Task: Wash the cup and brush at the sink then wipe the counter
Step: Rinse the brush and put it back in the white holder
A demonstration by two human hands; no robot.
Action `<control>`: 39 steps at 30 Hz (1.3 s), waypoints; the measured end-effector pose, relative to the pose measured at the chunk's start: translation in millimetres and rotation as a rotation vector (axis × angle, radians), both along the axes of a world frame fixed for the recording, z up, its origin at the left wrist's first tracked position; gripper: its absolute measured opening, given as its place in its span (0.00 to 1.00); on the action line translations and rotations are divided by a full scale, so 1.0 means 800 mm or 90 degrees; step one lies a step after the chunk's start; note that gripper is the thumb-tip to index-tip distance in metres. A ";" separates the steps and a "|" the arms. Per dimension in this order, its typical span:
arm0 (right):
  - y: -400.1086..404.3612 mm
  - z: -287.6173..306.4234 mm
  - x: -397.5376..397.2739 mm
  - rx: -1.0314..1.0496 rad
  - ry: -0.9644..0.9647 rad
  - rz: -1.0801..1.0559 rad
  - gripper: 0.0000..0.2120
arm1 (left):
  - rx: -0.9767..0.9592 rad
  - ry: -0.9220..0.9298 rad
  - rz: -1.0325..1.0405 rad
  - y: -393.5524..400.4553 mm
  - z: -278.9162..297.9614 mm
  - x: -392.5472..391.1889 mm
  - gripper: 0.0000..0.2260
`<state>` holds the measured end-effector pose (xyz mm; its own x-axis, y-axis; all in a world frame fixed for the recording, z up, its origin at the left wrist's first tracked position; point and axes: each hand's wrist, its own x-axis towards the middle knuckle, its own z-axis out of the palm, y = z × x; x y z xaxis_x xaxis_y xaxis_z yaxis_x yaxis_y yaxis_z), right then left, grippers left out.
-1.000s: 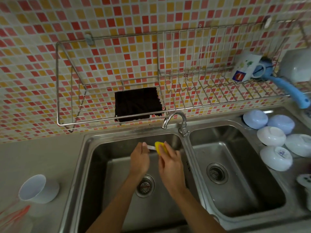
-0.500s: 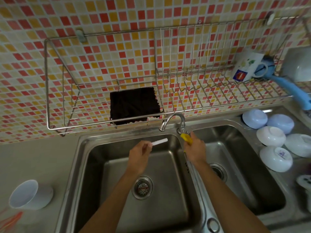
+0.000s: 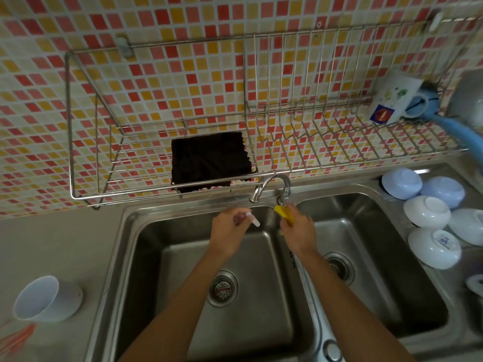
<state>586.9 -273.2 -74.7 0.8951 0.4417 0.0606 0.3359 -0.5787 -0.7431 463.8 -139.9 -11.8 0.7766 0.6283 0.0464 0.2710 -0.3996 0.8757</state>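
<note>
L hand [image 3: 230,229]: fingers [image 3: 241,218] curled round the white brush [image 3: 252,220], tip poking out toward the faucet [image 3: 270,186], held over the left basin [image 3: 162,246]. R hand [image 3: 298,231]: fingers grasping a yellow sponge [image 3: 283,214], up at the faucet base, touching or just beside it, can't tell which; no water stream I can see. I read this as the brush-wash step, w/ water about to be turned on or off. Cup [image 3: 45,300] sits on its side on the surface [image 3: 52,244], well apart to the left, not under the tap; looks like it's next. Dark cloth [image 3: 209,160] hangs on the wall rack [image 3: 104,163] for the wipe. Next move prob needs the brush under the spout & a firm grip on the thin, wet handle
</note>
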 end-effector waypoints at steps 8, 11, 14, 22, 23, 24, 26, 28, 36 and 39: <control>-0.030 0.004 -0.013 0.063 0.002 -0.030 0.25 | -0.010 -0.029 -0.023 -0.006 0.006 0.014 0.06; -0.038 0.004 -0.018 0.116 0.081 -0.068 0.24 | 0.013 -0.026 -0.019 -0.008 0.007 0.013 0.07; -0.040 0.001 -0.015 0.204 0.223 -0.121 0.22 | 0.019 -0.025 -0.029 -0.009 0.010 0.012 0.07; -0.029 0.008 -0.028 0.399 0.797 -0.137 0.17 | 0.069 -0.015 -0.060 0.004 0.010 -0.010 0.09; -0.025 0.009 -0.032 0.421 0.847 -0.132 0.16 | 0.078 -0.005 -0.053 0.008 0.008 -0.015 0.10; -0.019 0.011 -0.037 0.427 0.874 -0.114 0.15 | 0.088 0.005 -0.039 0.012 0.006 -0.019 0.10; -0.004 0.017 -0.047 0.392 0.882 -0.051 0.14 | 0.103 0.024 -0.010 0.024 0.002 -0.030 0.09; 0.015 0.022 -0.053 0.344 0.846 -0.001 0.14 | 0.109 0.039 0.011 0.036 -0.002 -0.044 0.10; 0.048 0.026 -0.052 0.270 0.734 0.033 0.09 | 0.077 0.078 0.081 0.068 -0.016 -0.097 0.10; 0.045 0.023 -0.050 0.204 0.610 0.054 0.17 | 0.044 0.084 0.102 0.069 -0.019 -0.102 0.10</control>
<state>547.2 -237.5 -56.2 0.5950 0.5953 -0.5400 -0.4525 -0.3071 -0.8372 382.1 -85.0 -27.2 0.6698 0.7425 -0.0012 0.4460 -0.4009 0.8002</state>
